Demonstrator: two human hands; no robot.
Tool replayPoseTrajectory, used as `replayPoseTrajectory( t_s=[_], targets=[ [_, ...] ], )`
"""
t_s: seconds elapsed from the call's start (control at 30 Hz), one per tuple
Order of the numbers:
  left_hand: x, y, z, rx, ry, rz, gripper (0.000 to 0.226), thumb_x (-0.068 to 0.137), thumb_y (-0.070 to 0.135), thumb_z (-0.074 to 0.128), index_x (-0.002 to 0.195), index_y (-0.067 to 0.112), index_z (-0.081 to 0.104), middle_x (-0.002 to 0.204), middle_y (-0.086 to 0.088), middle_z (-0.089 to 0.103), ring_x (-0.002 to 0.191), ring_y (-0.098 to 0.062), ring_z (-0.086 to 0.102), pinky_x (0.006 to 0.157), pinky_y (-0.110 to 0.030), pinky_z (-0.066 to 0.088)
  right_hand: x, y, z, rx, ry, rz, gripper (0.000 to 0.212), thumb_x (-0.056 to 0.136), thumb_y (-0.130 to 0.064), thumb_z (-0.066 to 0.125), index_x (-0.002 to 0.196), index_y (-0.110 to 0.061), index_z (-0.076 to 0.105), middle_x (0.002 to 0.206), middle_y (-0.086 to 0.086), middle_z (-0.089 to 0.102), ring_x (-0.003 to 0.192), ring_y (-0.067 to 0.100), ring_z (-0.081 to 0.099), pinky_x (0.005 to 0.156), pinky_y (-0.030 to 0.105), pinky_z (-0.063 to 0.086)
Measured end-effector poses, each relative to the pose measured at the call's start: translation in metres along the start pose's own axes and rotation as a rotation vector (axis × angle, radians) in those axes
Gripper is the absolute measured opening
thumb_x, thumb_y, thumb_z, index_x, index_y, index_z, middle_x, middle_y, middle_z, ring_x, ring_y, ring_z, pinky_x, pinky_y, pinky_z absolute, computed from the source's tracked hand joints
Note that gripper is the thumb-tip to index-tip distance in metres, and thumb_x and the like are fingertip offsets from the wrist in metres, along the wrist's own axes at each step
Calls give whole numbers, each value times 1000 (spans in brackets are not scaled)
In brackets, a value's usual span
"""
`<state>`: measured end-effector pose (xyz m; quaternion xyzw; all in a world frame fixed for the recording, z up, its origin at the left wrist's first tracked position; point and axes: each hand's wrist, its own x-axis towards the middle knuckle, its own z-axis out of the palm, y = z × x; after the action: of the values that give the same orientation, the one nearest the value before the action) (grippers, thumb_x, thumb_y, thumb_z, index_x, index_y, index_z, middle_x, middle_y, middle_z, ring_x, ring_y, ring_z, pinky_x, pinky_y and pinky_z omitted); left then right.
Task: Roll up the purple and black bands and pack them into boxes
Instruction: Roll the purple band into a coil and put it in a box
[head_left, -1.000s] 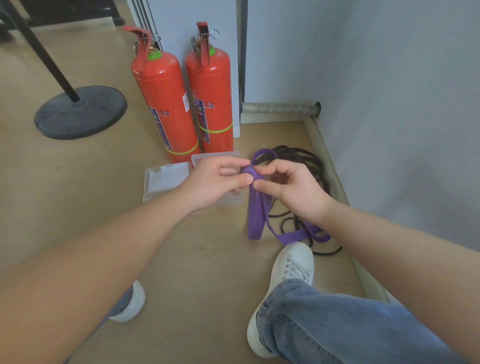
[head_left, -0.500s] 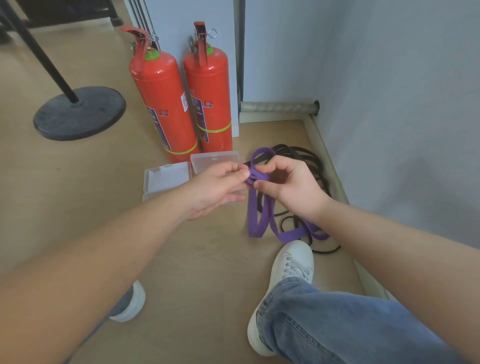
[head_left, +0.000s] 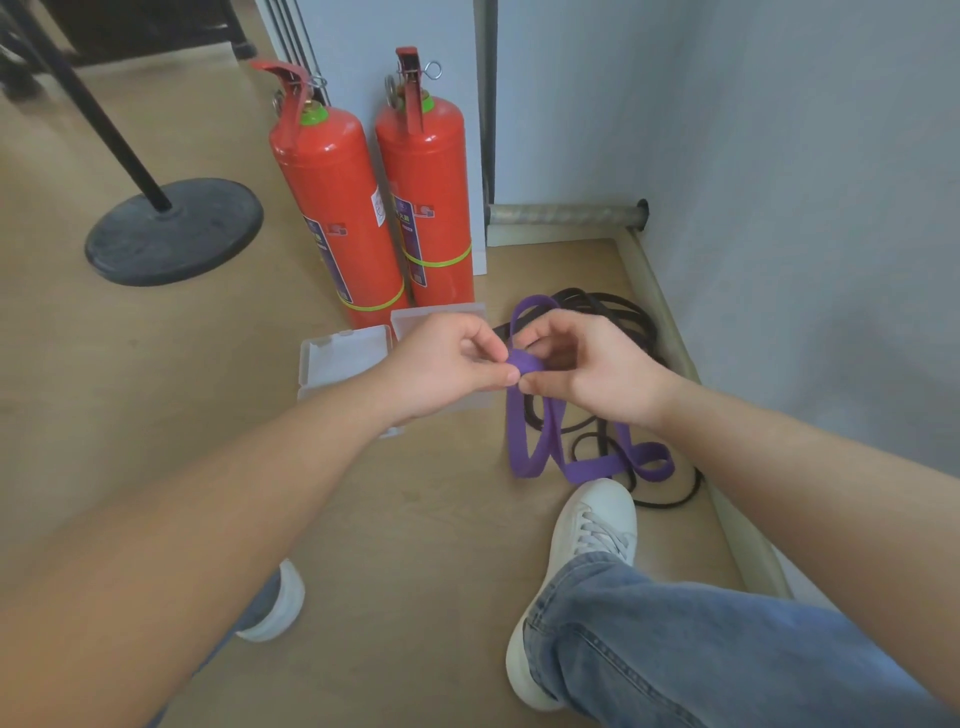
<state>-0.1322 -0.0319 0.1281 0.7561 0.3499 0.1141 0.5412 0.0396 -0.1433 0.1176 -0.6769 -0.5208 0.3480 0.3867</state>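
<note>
Pinching the purple band (head_left: 523, 362) at its small rolled end, we held our left hand (head_left: 447, 364) and right hand (head_left: 597, 374) fingertip to fingertip above the floor, both grips closed on it. Our left hand hid part of the clear boxes (head_left: 340, 358); the black band (head_left: 641, 323) lay tangled beneath, near two fire extinguishers (head_left: 332, 208).

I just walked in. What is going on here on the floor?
Someone is rolling up the purple band. The left hand and the right hand both pinch a small roll at one end of it; the rest hangs down in loops onto the black band, which lies loose by the wall. Two clear boxes lie behind the left hand. Neither band is in a box.
</note>
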Motion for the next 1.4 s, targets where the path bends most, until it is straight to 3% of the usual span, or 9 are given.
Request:
replayPoseTrajectory(
  t_s=[0.27,0.5,0.6,0.73,0.9,0.97,1.07,1.2,1.4],
  targets=[
    [-7,-1,17,-692,214,-114,17,86,-10,70,86,4,59,87,-12,72,85,-19,73,84,-27,61,-2,10,25,457,182,92,21,87,-11,79,107,-14,74,99,9,78,84,18,72,79,34,55],
    [-8,-2,20,-867,196,-158,16,87,-10,67,87,3,59,75,-4,73,77,-12,75,76,-22,61,-2,6,21,352,200,53,27,82,-11,84,107,-15,74,103,12,77,90,20,73,91,40,58],
    [-7,0,15,-770,129,-141,13,88,-7,68,92,4,61,87,-7,73,80,-12,75,75,-24,61,0,1,16,250,204,23,21,84,-9,82,103,-11,75,100,16,76,85,23,71,89,45,58],
    [-4,3,-1,-176,21,-53,16,84,7,79,95,12,68,113,-5,71,97,-13,73,75,-36,64,1,-2,6,18,139,-29,19,84,-13,82,103,-13,77,97,2,77,90,21,74,90,43,59],
    [-4,19,-11,458,54,210,18,74,33,87,77,32,69,85,11,76,86,-2,70,82,-21,52,-1,-16,-4,-207,38,-71,26,83,-15,82,104,-26,70,94,-6,76,86,12,71,86,40,58],
    [-4,29,-16,561,37,254,20,70,42,87,72,36,67,82,13,73,86,0,66,78,-17,48,-1,-23,-8,-180,15,-52,31,80,-15,85,102,-25,66,91,-6,75,83,13,71,85,40,58],
    [-2,45,-23,523,-9,227,18,72,33,88,76,29,71,76,11,75,77,5,69,70,-8,48,0,-29,-13,-147,46,-70,29,77,-17,88,94,-25,65,90,0,75,82,23,70,83,43,59],
    [-3,48,-28,442,-28,204,19,72,22,89,80,25,72,79,9,77,78,4,72,82,-18,57,-2,-33,-12,-96,72,-75,35,73,-18,91,94,-31,66,91,-6,76,82,12,73,87,37,60],
    [-12,22,-21,-94,135,126,17,79,7,82,85,19,72,85,6,79,85,-4,74,86,-22,57,-7,-26,-3,76,165,-92,30,78,-13,87,99,-24,68,94,-1,76,88,21,74,88,41,60]
  ],
)
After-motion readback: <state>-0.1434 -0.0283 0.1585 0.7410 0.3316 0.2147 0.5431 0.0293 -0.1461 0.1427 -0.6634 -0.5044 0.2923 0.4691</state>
